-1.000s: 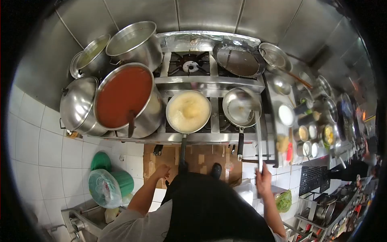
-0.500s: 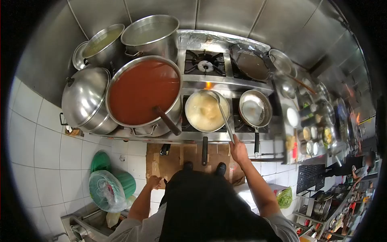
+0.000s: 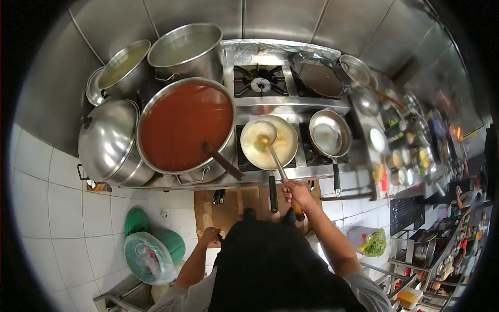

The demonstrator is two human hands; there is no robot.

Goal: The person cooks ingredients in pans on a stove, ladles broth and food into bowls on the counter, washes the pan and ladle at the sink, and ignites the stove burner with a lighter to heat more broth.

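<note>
My right hand [image 3: 297, 193] is closed around a long-handled ladle [image 3: 279, 165] with a wooden end. The ladle's round bowl rests in pale, frothy liquid [image 3: 285, 148] inside a frying pan [image 3: 273, 195] on the front burner; the pan's black handle points toward me. Low at my side, my left hand [image 3: 210, 236] has its fingers curled, and anything in them is hidden. Left of the pan stands a large pot [image 3: 144, 156] of red sauce [image 3: 184, 125], a brown handle [image 3: 223, 162] sticking out over its rim. A second frying pan [image 3: 327, 132] sits to the right.
Two tall pots [image 3: 210, 65] [image 3: 125, 78] stand at the back left, near a domed lid [image 3: 106, 138]. A dark wok [image 3: 318, 75] is at the back right. Bowls and containers [image 3: 378, 139] line the right counter. Green bins [image 3: 169, 244] stand on the floor; another person [image 3: 470, 195] is far right.
The ladle's bowl has moved from the pan's upper right rim toward its middle. My right hand has come lower and left, showing the wooden end. The whole view has shifted slightly.
</note>
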